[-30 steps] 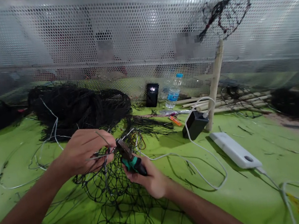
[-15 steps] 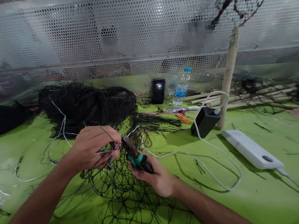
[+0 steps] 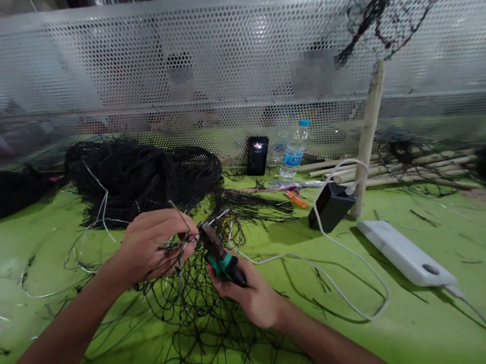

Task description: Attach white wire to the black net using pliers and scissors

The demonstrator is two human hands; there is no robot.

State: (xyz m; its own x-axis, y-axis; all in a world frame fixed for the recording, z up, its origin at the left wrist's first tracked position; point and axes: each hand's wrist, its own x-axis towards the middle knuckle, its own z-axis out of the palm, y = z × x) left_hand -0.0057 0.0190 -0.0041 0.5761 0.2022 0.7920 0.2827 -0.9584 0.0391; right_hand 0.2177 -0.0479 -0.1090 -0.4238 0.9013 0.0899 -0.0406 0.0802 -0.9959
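Note:
My left hand [image 3: 156, 241] is closed in a pinch on the gathered cords of a black net [image 3: 218, 334]. Short cord ends stick out between its fingers. My right hand [image 3: 251, 294] is wrapped round pliers [image 3: 223, 262] with green and black handles. The metal jaws of the pliers point up and left, right beside the left fingertips. Whether the jaws grip anything is too small to tell. The net's meshes hang from the left hand and spread over the green surface in front of me.
Black cord bundles [image 3: 143, 171] lie behind my left hand. Further back are a phone [image 3: 258, 156], a water bottle [image 3: 295, 150] and an orange tool [image 3: 296, 199]. To the right stand a black box [image 3: 332, 206] with a white cable, a wooden stick [image 3: 368, 129] and a white power bank [image 3: 407, 253].
Both hands keep nearly the same place and hold. The pliers' jaws stay beside the left fingertips. The whole view has shifted slightly, so the background sits lower.

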